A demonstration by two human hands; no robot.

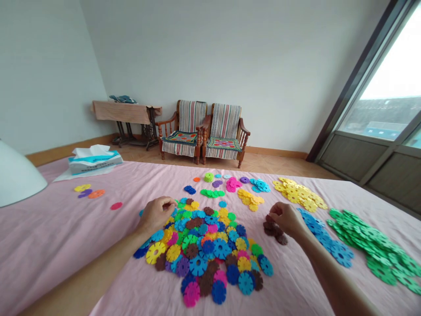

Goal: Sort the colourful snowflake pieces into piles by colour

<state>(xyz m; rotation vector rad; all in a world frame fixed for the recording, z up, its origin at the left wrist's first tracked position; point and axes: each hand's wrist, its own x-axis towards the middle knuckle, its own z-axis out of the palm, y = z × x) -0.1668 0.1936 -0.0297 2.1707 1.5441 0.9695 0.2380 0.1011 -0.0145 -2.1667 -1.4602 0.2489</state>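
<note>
A mixed heap of notched plastic discs [208,245] in many colours lies on the pink cloth in front of me. At the heap's upper left edge is my left hand [158,213], its fingers curled together; what they hold, if anything, is hidden. To the right of the heap, my right hand [285,216] pinches a brown disc over a small pile of brown discs [275,231]. Blue discs [325,239] and green discs [371,243] are spread farther right. Yellow discs [297,193] lie beyond that hand, with orange-yellow discs [250,199] nearer the middle.
Small groups of pink [233,184], light blue [260,185] and light green discs [212,193] lie past the heap. A tissue box [95,160] stands at the back left, near a white rounded object [19,177]. Two wooden chairs [225,127] are beyond the table.
</note>
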